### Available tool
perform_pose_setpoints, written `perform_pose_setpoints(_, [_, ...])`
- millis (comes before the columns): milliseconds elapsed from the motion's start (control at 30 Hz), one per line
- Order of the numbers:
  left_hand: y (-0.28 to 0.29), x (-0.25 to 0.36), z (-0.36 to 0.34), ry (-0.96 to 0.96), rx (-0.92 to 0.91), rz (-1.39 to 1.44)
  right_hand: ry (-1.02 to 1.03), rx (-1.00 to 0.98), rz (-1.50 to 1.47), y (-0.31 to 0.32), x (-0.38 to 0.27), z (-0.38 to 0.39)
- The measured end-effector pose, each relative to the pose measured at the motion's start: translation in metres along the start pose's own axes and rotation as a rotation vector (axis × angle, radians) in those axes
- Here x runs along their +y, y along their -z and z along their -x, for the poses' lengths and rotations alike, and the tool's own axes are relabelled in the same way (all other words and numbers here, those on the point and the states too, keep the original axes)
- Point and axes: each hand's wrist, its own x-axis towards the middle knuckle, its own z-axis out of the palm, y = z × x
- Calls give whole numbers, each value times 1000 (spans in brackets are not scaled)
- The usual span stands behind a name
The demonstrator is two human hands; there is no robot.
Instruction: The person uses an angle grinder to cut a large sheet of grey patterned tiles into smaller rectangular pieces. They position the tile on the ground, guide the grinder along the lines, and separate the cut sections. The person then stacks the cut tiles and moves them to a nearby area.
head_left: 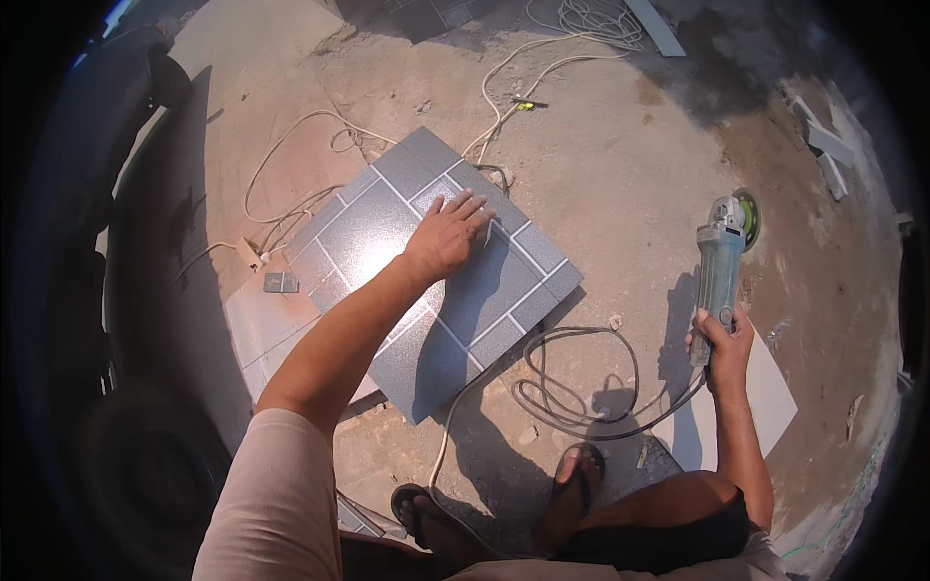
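My left hand (448, 237) lies with its fingers stretched out on a grey floor tile (378, 228) crossed by pale lines. The tile rests at an angle over other boards or tiles near the ground, and sunlight glares off its middle. Off to the right, my right hand (725, 347) is wrapped round the lower body of an angle grinder (721, 271). The grinder points away from me, with its green-edged disc (749, 221) at the far end, apart from the tile. A dark power cord (620, 435) runs from the grinder's base in loops over the ground.
Pale cables (581, 27) snake across the ground behind the tile, one leading to a socket block (249, 254). A small grey tile piece (281, 282) lies left of the big tile. A white board (767, 397) sits beneath my right arm. White offcuts (828, 145) lie far right.
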Motion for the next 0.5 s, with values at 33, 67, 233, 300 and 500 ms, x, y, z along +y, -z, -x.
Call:
perform_pose_setpoints(33, [-1, 6, -32, -60, -33, 17, -3, 9, 7, 4, 5, 1])
perform_pose_setpoints(67, [-10, 10, -56, -82, -74, 11, -7, 10, 0, 10, 10, 3])
perform_pose_setpoints(233, [-43, 6, -125, -72, -467, -107, -43, 91, -8, 38, 16, 16])
perform_pose_setpoints(300, [-40, 11, -142, -112, -519, -98, -50, 125, -5, 53, 17, 22])
perform_pose_setpoints(500, [-18, 23, -156, -302, -623, -77, -7, 197, 33, 71, 4, 29])
